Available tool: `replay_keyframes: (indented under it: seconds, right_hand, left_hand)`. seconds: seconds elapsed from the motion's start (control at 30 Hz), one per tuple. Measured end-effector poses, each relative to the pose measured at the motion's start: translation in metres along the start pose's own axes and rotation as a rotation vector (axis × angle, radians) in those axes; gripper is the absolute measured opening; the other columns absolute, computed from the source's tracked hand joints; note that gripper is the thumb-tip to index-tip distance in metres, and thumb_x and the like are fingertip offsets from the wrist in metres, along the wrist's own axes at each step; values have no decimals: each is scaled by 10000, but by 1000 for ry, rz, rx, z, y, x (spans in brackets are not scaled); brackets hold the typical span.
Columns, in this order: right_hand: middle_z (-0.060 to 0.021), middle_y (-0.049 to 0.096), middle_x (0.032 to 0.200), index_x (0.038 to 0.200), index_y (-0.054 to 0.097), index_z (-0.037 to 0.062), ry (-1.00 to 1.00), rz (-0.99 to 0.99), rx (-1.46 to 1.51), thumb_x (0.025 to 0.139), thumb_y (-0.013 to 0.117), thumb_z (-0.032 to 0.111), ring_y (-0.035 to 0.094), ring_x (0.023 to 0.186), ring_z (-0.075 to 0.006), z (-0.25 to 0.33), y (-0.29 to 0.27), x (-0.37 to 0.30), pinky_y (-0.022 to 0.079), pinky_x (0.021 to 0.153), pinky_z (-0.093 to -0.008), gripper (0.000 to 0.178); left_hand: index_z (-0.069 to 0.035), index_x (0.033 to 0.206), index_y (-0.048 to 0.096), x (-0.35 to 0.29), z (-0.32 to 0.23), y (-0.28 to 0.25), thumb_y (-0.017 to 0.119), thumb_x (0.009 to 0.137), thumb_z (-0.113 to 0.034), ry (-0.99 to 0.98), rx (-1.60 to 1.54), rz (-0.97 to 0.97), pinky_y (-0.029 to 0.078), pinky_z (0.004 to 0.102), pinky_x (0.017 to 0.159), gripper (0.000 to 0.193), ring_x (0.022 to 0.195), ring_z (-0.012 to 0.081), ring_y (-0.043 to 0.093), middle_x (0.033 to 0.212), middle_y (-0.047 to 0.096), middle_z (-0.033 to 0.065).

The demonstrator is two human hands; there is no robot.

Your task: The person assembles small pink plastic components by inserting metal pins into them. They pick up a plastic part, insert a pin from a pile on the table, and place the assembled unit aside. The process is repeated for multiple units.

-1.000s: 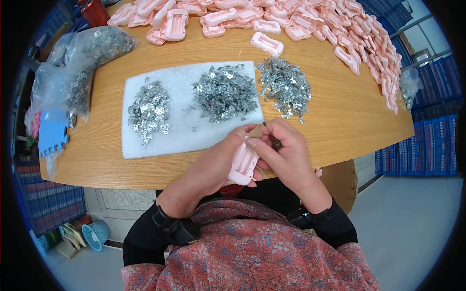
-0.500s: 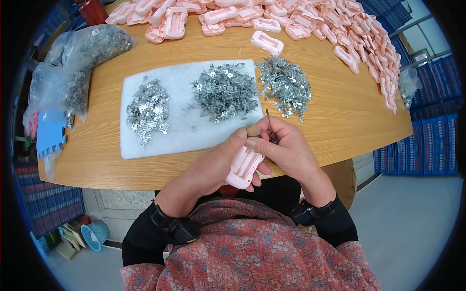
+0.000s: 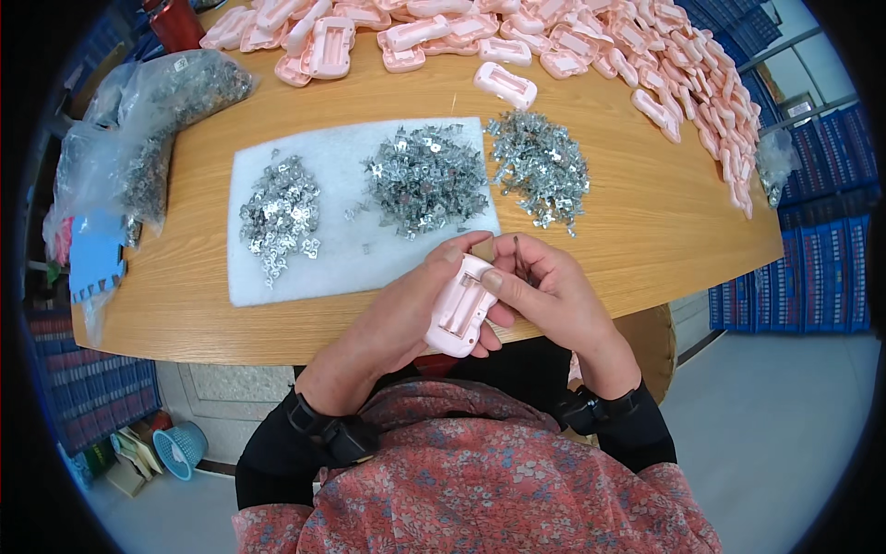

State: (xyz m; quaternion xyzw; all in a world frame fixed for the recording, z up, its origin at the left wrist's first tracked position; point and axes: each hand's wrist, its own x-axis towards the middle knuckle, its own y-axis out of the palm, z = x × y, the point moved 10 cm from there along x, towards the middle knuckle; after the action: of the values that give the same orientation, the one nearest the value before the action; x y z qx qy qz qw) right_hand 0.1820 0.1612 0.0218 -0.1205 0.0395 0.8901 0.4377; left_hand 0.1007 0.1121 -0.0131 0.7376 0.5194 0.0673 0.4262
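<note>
With the held casing as the clock's centre, the wooden table [image 3: 646, 249] spreads widest. Across it, a pile of pink shells [image 3: 637, 42] arcs from eleven to two o'clock. A white foam sheet [image 3: 346, 272] lies toward half past ten, and a clear plastic bag [image 3: 97, 157] of metal bits at ten. Small metal pieces form a left heap [image 3: 281, 212] at ten, a middle heap [image 3: 429, 180] near half past eleven, and a right heap [image 3: 543, 171] at one, mainly on bare wood.

The left hand [image 3: 411, 295], at nine, wraps the pink casing [image 3: 460, 307], recess up, in front of the body. The right hand [image 3: 546, 284], at three, sets its thumb on the casing's upper end, its curled fingers gripping a thin dark tool [image 3: 522, 262] (whose tip I cannot make out).

The step in hand looks like close fitting at that end; the next move calls for steady left support and exact thumb pressure.
</note>
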Motion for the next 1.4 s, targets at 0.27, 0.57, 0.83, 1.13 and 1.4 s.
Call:
replay_keyframes:
  seconds: [0.27,0.57,0.83,1.13,1.4]
  right_hand:
    - [30,605,868,1090,615,-10,4,-13,-35,951,665,176,545,805,-30,3,-9,-3,473,729,-210,237]
    - [49,554,842,1076,581,8,-161,-166,151,954,641,114,487,749,-13,20,-16,-12,422,666,-198,172]
    - [-29,575,806,1108,576,18,-435,-155,-142,853,546,-43,539,701,-86,42,1,-19,475,673,-238,264]
    - [-91,675,899,1108,580,-1,-477,-131,-255,828,555,-50,625,737,-141,53,12,-22,532,690,-282,286]
    - [-90,656,872,1054,596,46,-781,-137,-601,802,695,33,632,768,-240,66,29,-35,519,656,-345,271]
  left_hand:
    - [-10,1391,448,-15,-32,-2,415,1022,-108,246,705,-183,518,284,819,384,943,131,623,1102,631,76]
    - [-36,1360,470,-15,-38,-13,440,1008,-146,316,422,-186,499,310,676,370,726,159,590,958,612,90]
    - [-97,1359,452,-15,-32,-8,499,1026,-290,189,-188,-81,417,309,603,388,639,147,502,877,546,58]
    - [-118,1346,449,-16,-29,-6,521,1025,-334,145,-141,-112,384,289,580,393,627,136,481,869,529,41]
    - [-106,1366,432,-16,-28,-10,465,1045,-317,195,-96,-130,409,281,584,386,663,129,504,943,567,48]
